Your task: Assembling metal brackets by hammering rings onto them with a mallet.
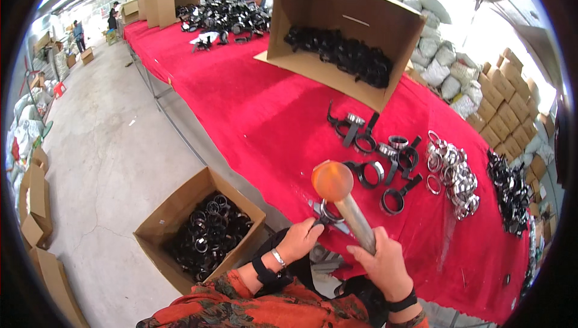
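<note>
"What do you have to your left?"

"Toward the lower left of the frame, you have an open cardboard box [174, 207] on the floor, with a heap of black rings [208, 232] in it. Then comes your left hand [298, 242], low in the middle, its fingers pinched on a dark ring piece [326, 213] at the near edge of the red-covered worktop [259, 105]. The mallet partly hides that piece from you."

"And your mallet [352, 215]?"

"Its orange head is up, in front of the ring piece in this view. Your right hand [385, 263], lower right of center, is wrapped around the handle."

"What lies further right?"

"In the upper middle, you have a big box [376, 9] tipped open toward you, with black parts [340, 54] inside. Below and right of it, loose black rings with arms [392, 201] are spread out. Next you see a pile of silver rings [460, 180], then a dark pile [510, 195] at the far right."
</note>
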`<act>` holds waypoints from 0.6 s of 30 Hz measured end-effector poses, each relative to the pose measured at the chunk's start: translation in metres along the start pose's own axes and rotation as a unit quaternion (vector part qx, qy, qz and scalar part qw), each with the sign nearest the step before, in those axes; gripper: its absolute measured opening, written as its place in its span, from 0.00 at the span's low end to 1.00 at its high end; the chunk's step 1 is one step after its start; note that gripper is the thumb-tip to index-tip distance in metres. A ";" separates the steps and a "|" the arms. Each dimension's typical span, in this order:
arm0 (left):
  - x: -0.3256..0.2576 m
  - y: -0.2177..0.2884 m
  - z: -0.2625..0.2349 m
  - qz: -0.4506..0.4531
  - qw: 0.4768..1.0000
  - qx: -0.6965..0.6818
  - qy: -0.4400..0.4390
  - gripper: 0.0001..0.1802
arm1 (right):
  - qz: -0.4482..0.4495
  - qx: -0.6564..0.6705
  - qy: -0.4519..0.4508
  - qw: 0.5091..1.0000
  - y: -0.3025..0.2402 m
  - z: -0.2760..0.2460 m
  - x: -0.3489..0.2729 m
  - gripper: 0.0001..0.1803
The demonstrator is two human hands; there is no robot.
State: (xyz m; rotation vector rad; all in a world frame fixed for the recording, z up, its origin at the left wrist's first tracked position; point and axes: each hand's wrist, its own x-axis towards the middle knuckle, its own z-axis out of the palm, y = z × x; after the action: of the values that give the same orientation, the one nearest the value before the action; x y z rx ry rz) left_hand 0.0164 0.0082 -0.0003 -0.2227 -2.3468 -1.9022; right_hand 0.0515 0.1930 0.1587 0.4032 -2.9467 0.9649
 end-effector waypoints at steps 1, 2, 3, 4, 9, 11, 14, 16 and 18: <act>0.000 0.000 0.001 -0.002 1.000 -0.001 -0.003 0.16 | 0.005 -0.002 -0.001 1.000 0.002 0.006 -0.001 0.25; 0.006 0.001 0.001 0.002 1.000 -0.001 0.004 0.16 | -0.004 -0.004 0.000 1.000 0.012 0.012 0.005 0.25; 0.008 0.007 0.001 0.010 1.000 0.000 -0.004 0.16 | 0.011 -0.059 -0.018 0.998 0.027 0.019 0.009 0.25; 0.009 0.009 0.000 0.014 1.000 0.003 -0.010 0.16 | 0.023 -0.112 -0.039 0.993 0.037 0.022 0.015 0.25; 0.011 0.008 0.000 -0.005 1.000 0.007 -0.015 0.18 | 0.071 0.020 0.003 0.997 0.014 -0.027 0.034 0.23; 0.013 0.005 0.000 0.008 1.000 0.013 -0.012 0.17 | 0.110 0.133 0.030 0.984 0.025 -0.033 0.028 0.20; 0.018 -0.004 0.000 0.025 0.999 0.018 -0.020 0.17 | 0.144 0.194 0.064 0.968 0.043 -0.016 0.012 0.19; 0.016 -0.006 0.002 0.031 0.999 0.014 -0.030 0.17 | 0.230 0.191 -0.055 0.953 0.068 0.002 0.013 0.19; 0.016 -0.007 -0.001 0.023 0.999 0.011 -0.030 0.18 | 0.259 0.215 -0.032 0.941 0.066 -0.015 0.013 0.18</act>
State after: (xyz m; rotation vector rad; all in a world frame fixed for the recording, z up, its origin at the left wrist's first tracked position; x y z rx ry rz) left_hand -0.0008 0.0068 -0.0042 -0.3331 -2.3786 -1.8738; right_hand 0.0219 0.2500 0.1338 -0.3825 -2.9322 1.6862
